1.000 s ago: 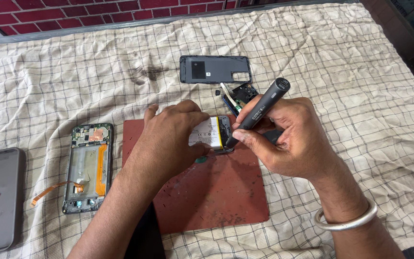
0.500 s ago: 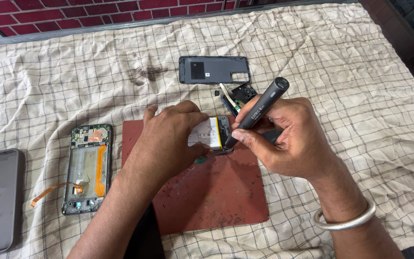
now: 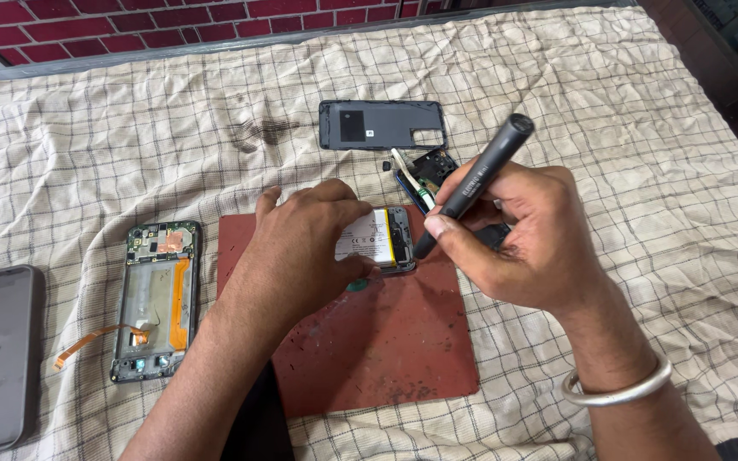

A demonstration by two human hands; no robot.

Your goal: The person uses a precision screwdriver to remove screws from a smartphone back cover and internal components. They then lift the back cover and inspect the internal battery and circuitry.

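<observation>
Our left hand [image 3: 301, 248] presses flat on the opened phone [image 3: 382, 239], pinning it to the red mat [image 3: 386, 341]. Our right hand [image 3: 523, 239] is clamped around a black pen-shaped tool [image 3: 480, 179], its tip touching the phone's right edge. The phone's long axis runs between both hands. A white label covers its battery.

An opened phone [image 3: 379, 241], its white battery with a yellow edge showing, lies flat at frame centre on the red mat's upper edge. A black pen-shaped screwdriver [image 3: 476, 182] slants above it, tip down at the phone's right end.
</observation>
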